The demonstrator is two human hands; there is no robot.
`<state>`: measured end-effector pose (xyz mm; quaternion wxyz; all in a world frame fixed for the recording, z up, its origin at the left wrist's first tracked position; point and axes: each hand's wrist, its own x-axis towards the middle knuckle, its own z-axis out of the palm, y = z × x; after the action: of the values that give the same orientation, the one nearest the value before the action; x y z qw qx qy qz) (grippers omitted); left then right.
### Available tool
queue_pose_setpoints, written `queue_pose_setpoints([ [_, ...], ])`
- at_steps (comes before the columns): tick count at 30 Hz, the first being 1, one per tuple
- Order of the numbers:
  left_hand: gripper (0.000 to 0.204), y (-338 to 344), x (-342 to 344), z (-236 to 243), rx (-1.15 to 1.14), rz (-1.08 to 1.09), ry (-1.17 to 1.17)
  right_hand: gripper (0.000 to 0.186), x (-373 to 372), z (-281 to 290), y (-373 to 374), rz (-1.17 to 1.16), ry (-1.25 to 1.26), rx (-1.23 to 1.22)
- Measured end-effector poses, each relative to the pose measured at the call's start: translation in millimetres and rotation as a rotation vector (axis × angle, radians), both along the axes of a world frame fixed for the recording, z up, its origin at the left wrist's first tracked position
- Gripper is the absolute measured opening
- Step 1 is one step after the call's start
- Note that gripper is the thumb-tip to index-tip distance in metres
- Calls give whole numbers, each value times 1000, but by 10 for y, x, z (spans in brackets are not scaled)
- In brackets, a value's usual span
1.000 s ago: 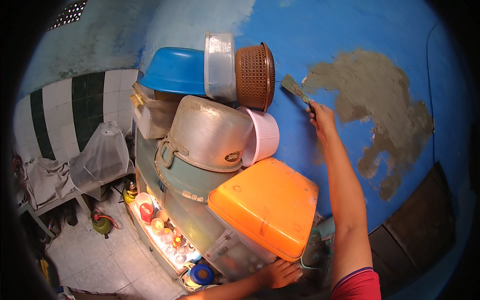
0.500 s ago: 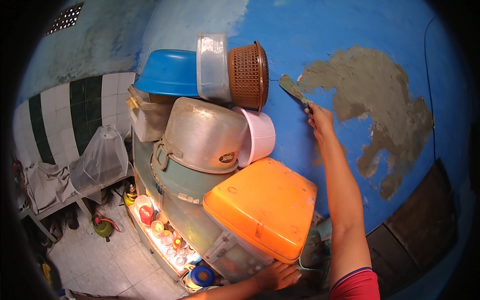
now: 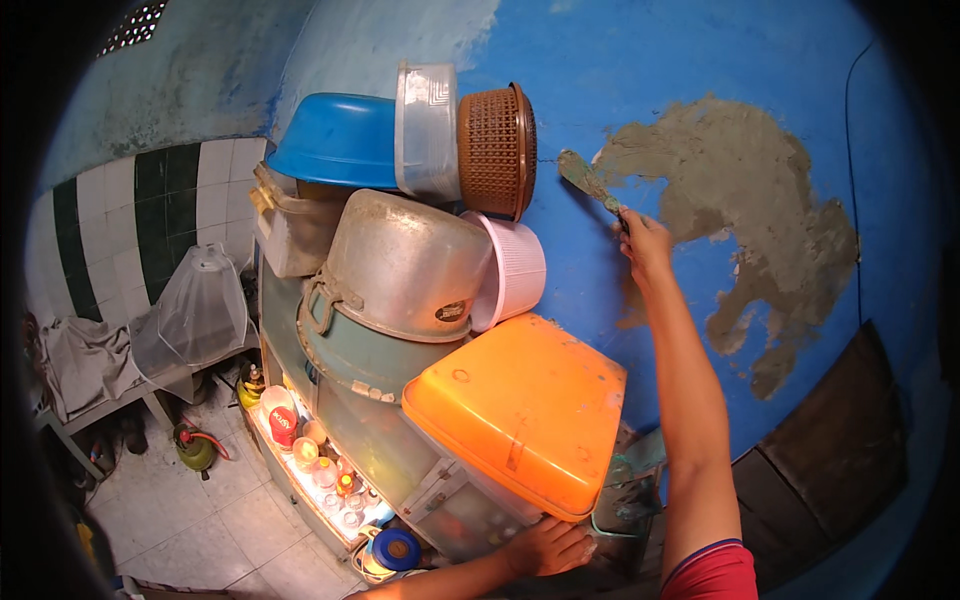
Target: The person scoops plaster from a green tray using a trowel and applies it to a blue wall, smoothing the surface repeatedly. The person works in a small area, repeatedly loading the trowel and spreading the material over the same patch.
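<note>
My right hand (image 3: 645, 243) is closed round the handle of a putty knife (image 3: 582, 180), its blade smeared with grey-green filler. The blade lies close to the blue wall (image 3: 600, 290), by a thin crack left of a large patch of grey-brown filler (image 3: 730, 170). Whether it touches the wall I cannot tell. Low down, my left hand (image 3: 548, 548) has its fingers curled at the lower edge of an orange plastic lid or tub (image 3: 520, 410), beside the cabinet front. What those fingers grip is hidden.
Left of the knife, a cabinet holds a stack: brown basket (image 3: 490, 150), clear container (image 3: 425, 140), blue basin (image 3: 335, 140), metal pot (image 3: 405, 265) and pink basket (image 3: 512, 270). Jars and cups stand on a lit shelf (image 3: 335, 505). Dark boards (image 3: 830, 430) lean at lower right.
The view has shifted slightly, so the stack and shelf sit a little further left and up. Both hands keep nearly the same places, the knife still by the crack.
</note>
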<state>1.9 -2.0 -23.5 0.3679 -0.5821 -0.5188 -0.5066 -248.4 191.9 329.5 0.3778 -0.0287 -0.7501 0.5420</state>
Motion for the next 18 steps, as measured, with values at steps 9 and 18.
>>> queue_pose_setpoints([
  [9, 31, -30, 2, 24, -2, 24, 34, 22, -193, 93, -118, -119, -10, 30],
  [18, 30, -12, -3, 33, 35, -14, 14, 23, -64, 166, -82, -51, 9, 76],
])
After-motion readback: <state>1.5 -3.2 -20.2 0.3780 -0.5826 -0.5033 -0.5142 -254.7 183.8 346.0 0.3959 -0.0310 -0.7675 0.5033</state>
